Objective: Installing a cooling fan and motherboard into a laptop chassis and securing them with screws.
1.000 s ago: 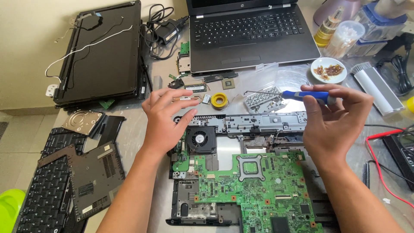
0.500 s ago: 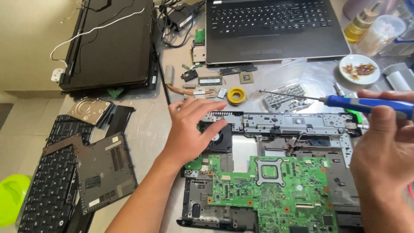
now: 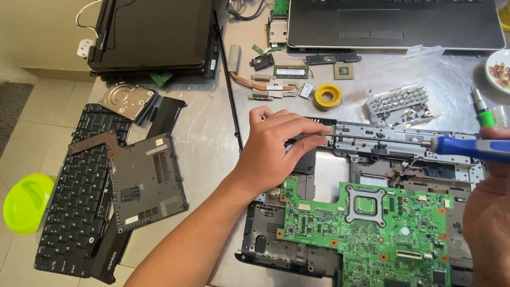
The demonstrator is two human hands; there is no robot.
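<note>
Hands are seen over an opened laptop base [image 3: 297, 250] on a grey metal table [image 3: 207, 138]. Left hand [image 3: 273, 151] is laid across the upper left corner of the base, fingers curled, forefinger and thumb pinched at the tip of a thin screwdriver shaft beside the silver metal frame [image 3: 393, 139]; whether a screw is gripped there cannot be told, as it is too small and covered by the fingertips. A black fan is mostly hidden under the palm.

Right hand [image 3: 486, 218] is cut off by the right edge; only the wrist side and thumb base are seen. A blue-handled screwdriver [image 3: 467, 147] is grasped in it, held level, shaft pointed left across the frame. The finger wrap itself is out of frame.

Green motherboard [image 3: 372, 228] is seated in the base, its lower part cut off by the bottom edge.

Around it: yellow tape roll [image 3: 326, 96], clear plastic tray of small parts [image 3: 404, 104], copper heat pipe [image 3: 263, 84], memory stick [image 3: 291, 72]. Left of these, a loose keyboard [image 3: 69, 212] is partly covered by a brown bottom panel [image 3: 146, 180]; a hard drive [image 3: 126, 99] rests above. A closed black laptop [image 3: 154, 34] and a second laptop [image 3: 393, 24] are cropped at the top. A lime bowl [image 3: 24, 202] is half out of view.
</note>
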